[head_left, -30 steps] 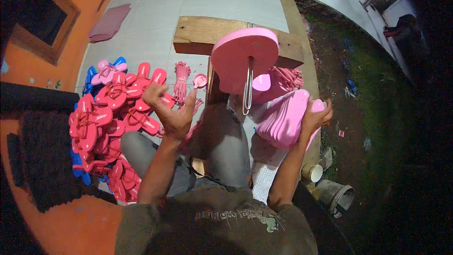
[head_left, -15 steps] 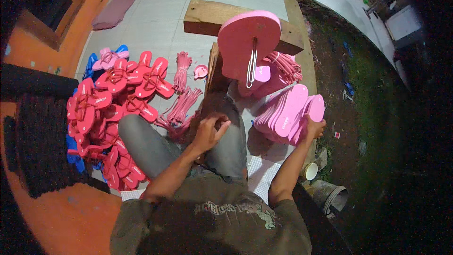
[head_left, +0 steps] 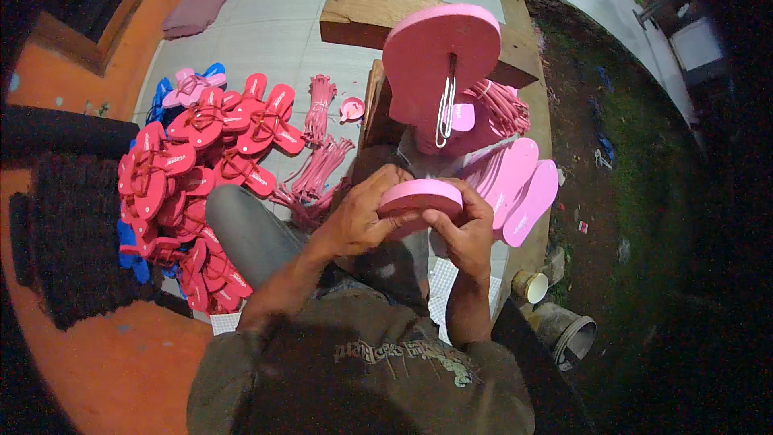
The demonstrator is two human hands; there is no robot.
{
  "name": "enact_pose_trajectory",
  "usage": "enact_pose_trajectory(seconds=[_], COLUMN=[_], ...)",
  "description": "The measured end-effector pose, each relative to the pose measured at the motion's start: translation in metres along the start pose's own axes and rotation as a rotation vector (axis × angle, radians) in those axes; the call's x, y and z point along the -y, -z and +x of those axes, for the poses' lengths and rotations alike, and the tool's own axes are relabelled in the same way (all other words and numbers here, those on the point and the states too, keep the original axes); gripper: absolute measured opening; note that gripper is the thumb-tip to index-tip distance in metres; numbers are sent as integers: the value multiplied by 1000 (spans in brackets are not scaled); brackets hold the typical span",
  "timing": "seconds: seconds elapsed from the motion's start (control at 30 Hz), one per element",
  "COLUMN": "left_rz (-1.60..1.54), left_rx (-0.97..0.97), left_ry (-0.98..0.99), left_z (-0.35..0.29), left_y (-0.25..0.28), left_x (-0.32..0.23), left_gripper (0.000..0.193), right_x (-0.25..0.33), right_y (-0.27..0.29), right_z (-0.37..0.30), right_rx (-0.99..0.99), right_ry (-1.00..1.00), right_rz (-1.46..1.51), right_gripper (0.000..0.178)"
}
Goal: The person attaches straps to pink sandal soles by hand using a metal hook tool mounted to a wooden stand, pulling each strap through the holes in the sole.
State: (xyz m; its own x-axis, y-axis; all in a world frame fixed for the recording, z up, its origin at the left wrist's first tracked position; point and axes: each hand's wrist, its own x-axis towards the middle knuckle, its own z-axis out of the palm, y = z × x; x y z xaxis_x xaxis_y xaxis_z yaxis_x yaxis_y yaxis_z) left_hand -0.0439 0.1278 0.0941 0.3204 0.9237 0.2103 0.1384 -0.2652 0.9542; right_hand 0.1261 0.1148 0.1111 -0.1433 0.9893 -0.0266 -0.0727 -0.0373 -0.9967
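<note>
A pink sandal sole point(head_left: 421, 195), seen nearly edge-on, is held over my lap between both hands. My left hand point(head_left: 366, 213) is closed on its left side. My right hand point(head_left: 467, 229) grips its right side, the thumb pressed near the lower edge. Just beyond, a larger pink foam piece point(head_left: 439, 52) stands at a wooden beam point(head_left: 366, 20), with a looped metal wire point(head_left: 444, 109) sticking out of it. Right of my hands lean several pink soles point(head_left: 511, 185) in a row, the nearest one point(head_left: 531, 205) lying apart at their right.
Left lies a heap of red sandals point(head_left: 205, 125) with some blue ones beneath. Bundles of pink straps point(head_left: 320, 169) and a small pink round dish point(head_left: 352, 109) lie between heap and beam. Another strap bundle point(head_left: 503, 105) is behind the soles. A bucket point(head_left: 576, 342) stands at lower right.
My right hand has come from the row of soles to my lap, bringing a pink sole. My left hand, earlier empty over my leg, now grips it too. The view has shifted slightly.
</note>
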Motion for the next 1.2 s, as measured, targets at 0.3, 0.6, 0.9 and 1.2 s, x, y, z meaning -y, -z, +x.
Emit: enact_pose_trajectory(seconds=[0.3,0.6,0.9,1.2], left_rz=[244,244,619,494], left_rx=[-187,-143,-932,-874], left_ry=[-756,-723,-582,616], left_z=[51,59,107,-36], left_y=[34,38,38,122], left_x=[-39,-39,-46,295], left_gripper=[28,25,49,25], right_x=[43,45,56,-127], right_y=[-5,1,-11,-41], right_z=[50,55,106,26], right_rx=[61,76,-750,-215], right_ry=[834,832,794,206], right_rz=[-197,-283,-717,-450], right_gripper=[15,10,68,22])
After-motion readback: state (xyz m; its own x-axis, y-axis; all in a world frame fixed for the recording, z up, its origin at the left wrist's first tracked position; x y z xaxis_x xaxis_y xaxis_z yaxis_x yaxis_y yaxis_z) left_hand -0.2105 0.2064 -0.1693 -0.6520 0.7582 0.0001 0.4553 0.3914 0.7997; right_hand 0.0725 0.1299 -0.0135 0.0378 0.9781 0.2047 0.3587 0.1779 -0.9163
